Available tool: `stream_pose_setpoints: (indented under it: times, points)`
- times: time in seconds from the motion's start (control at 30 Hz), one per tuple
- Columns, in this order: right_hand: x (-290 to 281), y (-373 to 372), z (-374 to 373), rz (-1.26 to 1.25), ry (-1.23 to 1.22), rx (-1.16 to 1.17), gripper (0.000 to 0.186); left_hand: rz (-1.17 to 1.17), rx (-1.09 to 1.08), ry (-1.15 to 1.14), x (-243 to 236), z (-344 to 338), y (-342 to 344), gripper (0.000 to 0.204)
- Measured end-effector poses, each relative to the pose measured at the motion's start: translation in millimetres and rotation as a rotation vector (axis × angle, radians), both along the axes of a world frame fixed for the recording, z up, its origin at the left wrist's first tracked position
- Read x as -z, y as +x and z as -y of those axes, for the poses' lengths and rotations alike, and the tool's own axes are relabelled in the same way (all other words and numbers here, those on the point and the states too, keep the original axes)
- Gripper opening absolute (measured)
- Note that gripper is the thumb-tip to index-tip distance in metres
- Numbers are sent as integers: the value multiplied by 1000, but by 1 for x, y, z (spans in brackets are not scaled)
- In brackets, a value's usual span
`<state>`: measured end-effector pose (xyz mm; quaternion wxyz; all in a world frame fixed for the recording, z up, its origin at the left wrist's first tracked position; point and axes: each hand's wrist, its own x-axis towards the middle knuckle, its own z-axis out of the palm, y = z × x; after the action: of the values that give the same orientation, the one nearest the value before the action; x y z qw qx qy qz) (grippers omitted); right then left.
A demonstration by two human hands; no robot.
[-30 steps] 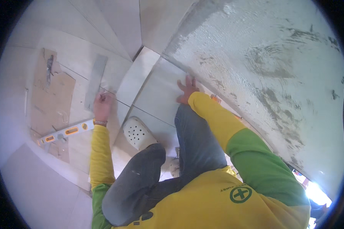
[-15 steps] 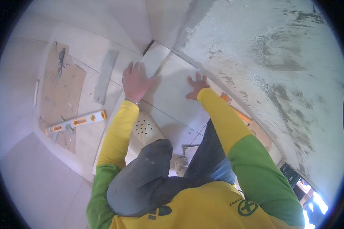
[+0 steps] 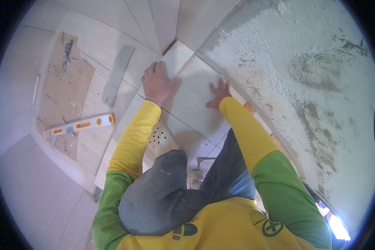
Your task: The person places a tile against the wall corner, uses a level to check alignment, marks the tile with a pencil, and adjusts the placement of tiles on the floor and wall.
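A large pale floor tile [image 3: 193,98] lies in front of me, beside the rough wall. My left hand [image 3: 157,83] rests along its left edge, thumb pointing inward over the surface and fingers outstretched. At the right edge, by the wall, my right hand [image 3: 219,96] presses down with its fingers apart. Neither hand grips anything. A narrower pale tile piece [image 3: 178,57] sits past the far left edge of the large tile, with a joint line between them.
To the left, a spirit level [image 3: 82,124] lies across torn cardboard [image 3: 64,93]. A dark slender tool [image 3: 66,54] rests on the cardboard. Nearby is a grey flat strip [image 3: 117,77]. The plastered wall [image 3: 316,71] rises on the right, an orange object [image 3: 250,108] along its base.
My view has shifted slightly, so the floor and wall sit differently in the picture. Both hands stay on the tile, with only slight changes in finger spread.
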<state>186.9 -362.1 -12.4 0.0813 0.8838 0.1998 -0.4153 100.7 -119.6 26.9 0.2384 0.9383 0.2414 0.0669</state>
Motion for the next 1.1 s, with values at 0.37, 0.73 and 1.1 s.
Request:
stream_pose_setpoints:
  times: [0.37,0.73,1.1]
  points:
    - [-6,-4,-1,8,25,-8,105,-67,-39,13,-5,3,3,78]
    - [-8,-3,-3,-2,-28,-53,105,-25,-56,-1,1,4,3,83]
    - [-19,-4,-8,-19,-30,-54,105,-98,-59,-38,-11,5,3,86]
